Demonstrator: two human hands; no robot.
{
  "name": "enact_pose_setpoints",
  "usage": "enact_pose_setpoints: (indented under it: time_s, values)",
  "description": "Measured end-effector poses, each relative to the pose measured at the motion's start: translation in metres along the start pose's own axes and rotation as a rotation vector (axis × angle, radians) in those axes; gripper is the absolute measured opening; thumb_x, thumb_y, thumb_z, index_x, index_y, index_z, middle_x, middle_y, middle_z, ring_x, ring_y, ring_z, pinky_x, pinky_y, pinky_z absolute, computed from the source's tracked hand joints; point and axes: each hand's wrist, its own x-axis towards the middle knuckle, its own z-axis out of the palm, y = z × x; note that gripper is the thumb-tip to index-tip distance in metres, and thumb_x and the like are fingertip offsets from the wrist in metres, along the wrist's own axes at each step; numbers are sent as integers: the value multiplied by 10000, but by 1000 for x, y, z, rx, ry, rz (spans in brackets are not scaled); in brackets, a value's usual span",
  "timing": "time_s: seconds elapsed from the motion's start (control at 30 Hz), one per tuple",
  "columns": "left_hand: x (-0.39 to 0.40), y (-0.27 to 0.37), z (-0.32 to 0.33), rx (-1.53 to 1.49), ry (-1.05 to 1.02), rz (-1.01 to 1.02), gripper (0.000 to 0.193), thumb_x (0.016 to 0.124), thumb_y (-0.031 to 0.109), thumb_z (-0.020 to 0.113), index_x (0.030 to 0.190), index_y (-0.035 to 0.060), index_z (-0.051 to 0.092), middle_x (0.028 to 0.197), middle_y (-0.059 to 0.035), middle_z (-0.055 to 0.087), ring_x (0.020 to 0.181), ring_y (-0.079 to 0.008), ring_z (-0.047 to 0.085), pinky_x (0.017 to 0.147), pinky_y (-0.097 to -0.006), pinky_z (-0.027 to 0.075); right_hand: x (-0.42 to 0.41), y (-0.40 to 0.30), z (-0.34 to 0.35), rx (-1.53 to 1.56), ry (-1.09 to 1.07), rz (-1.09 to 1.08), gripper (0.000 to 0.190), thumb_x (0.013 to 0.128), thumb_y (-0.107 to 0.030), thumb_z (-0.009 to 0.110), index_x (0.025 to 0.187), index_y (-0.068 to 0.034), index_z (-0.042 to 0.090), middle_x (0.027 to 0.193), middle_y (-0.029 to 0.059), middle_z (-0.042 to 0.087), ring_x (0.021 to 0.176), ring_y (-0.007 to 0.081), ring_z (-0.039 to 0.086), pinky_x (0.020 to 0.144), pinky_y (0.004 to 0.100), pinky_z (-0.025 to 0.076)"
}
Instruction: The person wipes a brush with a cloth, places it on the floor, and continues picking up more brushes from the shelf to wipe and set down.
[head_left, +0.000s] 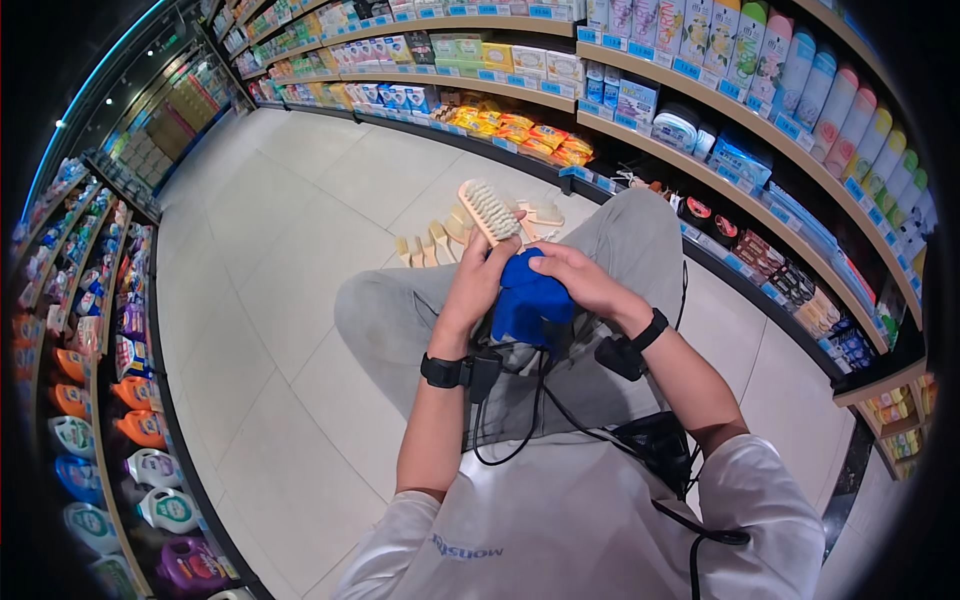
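My left hand (478, 271) grips a wooden scrub brush (492, 211) near its lower end. Its pale bristles face up toward me. A blue cloth (529, 296) hangs over my lap, its upper edge pinched in my right hand (576, 271). The cloth's top lies right beside the brush's lower end; whether they touch is hard to tell. On the floor beyond my legs, several more wooden brushes (429, 246) lie in a row, bristles pointing away. Another pale brush (546, 214) rests behind my hands, partly hidden by them.
I sit on a tiled floor (262, 247) with bent knees. Shelves of boxes and bottles (757, 67) curve along the front and right. Detergent jugs (154, 469) line a shelf at left. Black cables (538, 409) run from the wrist straps across my lap.
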Motion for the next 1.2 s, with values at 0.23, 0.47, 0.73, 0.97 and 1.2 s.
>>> enact_pose_setpoints:
  time_s: [0.23,0.47,0.73,0.97,1.2]
  values:
    - [8,6,-7,-219,-86,-112,401,980,152,531,1337,-27,566,1131,-98,699,1058,-160,637,966,-288,472,-7,16,-2,58,-61,1,313,1038,-217,515,1256,-3,585,1105,-4,640,977,59,578,872,238,475]
    - [6,5,-9,-289,5,-152,429,992,142,521,1382,-38,516,1067,-89,688,995,-186,658,928,-320,501,-15,22,-8,27,-33,42,335,1030,-221,521,1272,3,583,1106,-4,641,999,66,570,891,240,463]
    - [11,2,-25,-453,12,-147,537,1008,122,501,1486,-58,335,1048,-84,647,950,-184,670,843,-306,536,-24,21,-15,-1,-11,112,334,1008,-242,547,1241,-9,605,1097,3,653,993,79,586,901,241,461]
    - [9,10,-22,-519,69,-113,578,1020,128,512,1525,7,259,1206,-157,634,943,-193,686,782,-292,575,-32,19,-21,0,-12,150,335,986,-243,565,1226,-14,612,1076,1,655,982,81,587,900,238,458]
    - [11,2,-37,-622,242,-83,480,1024,143,512,1453,4,347,1343,-206,580,947,-195,685,774,-322,598,-41,8,-23,-100,-59,184,285,984,-230,564,1174,-34,647,1037,-13,664,963,74,582,866,236,459]
